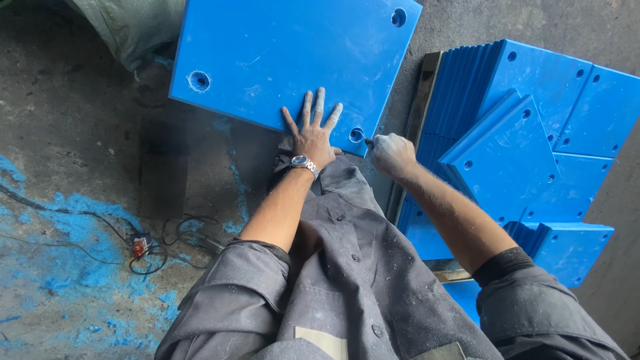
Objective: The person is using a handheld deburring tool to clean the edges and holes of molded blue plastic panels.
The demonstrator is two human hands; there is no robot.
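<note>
Fingers [313,110] of my left hand [312,137] lie spread flat on the big blue panel [293,57], which sits tilted on the concrete floor [80,133]. My right hand [391,155] is fisted at its corner hole; can't tell what it grips. Stacked blue panels [527,147] right; grey sack [127,23] top left.

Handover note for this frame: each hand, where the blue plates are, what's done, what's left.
Left hand: flat, fingers spread on the near edge of the big blue plate, pinning it. Wristwatch on that wrist.
Right hand: closed in a fist at the plate's near right corner, beside the corner hole; whether it holds anything cannot be told.
Stack of blue plates: to the right, drilled, some fanned on edge.
Done: three corner holes show in the big plate.
Left: fourth corner out of view, unconfirmed.
Blue shavings and a cable on the floor to the left.
</note>
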